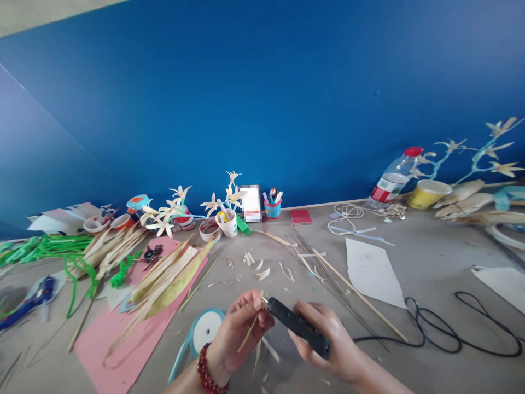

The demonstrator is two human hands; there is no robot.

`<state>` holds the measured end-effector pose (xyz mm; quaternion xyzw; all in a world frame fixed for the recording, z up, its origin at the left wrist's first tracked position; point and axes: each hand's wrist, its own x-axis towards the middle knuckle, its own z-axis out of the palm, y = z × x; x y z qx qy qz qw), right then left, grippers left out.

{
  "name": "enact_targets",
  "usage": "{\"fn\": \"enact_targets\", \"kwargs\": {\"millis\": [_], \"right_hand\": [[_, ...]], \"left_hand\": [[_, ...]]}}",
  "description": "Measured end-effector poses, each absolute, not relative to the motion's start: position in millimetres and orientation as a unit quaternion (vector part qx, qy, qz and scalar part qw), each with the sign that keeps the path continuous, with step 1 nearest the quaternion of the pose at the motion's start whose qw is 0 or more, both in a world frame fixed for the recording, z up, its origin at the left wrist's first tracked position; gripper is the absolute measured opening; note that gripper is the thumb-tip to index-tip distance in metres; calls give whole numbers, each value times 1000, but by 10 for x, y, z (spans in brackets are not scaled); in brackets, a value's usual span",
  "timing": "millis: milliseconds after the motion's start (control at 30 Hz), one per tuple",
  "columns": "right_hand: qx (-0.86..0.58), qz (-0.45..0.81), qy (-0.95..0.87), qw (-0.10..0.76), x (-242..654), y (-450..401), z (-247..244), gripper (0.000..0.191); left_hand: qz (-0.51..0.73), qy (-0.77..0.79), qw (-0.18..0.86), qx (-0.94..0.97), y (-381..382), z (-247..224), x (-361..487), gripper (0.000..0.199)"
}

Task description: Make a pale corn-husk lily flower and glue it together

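Note:
My left hand [241, 320], with a red bead bracelet at the wrist, pinches a small piece of dried husk [249, 332]; a narrow strip of it hangs below my fingers. My right hand [324, 334] is wrapped around a black hot glue gun [297, 325]. The metal tip meets the husk at my left fingertips, though whether they touch I cannot tell. The gun's handle is hidden in my palm. Beside my left wrist lies a roll of light-blue tape [208, 330]. Small husk scraps [263, 273] are scattered just beyond my hands.
Dried husks [164, 282] lie on pink paper [118, 345] at left, near a blue glue gun [41, 298] and green pipe cleaners [69, 246]. Cups with husk flowers [227, 224] stand along the blue wall. A bottle [391, 180], white paper [371, 271] and black cord [443, 339] are at right.

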<state>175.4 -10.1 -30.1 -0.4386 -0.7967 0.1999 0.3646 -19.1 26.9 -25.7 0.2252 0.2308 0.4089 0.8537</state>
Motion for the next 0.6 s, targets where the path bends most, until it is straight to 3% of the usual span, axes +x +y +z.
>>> {"fn": "enact_targets", "kwargs": {"millis": [600], "right_hand": [[-438,191,-798,367,1760,-118,-314,21]], "left_hand": [[409,229,853,229,258,-253,-186,21]]}}
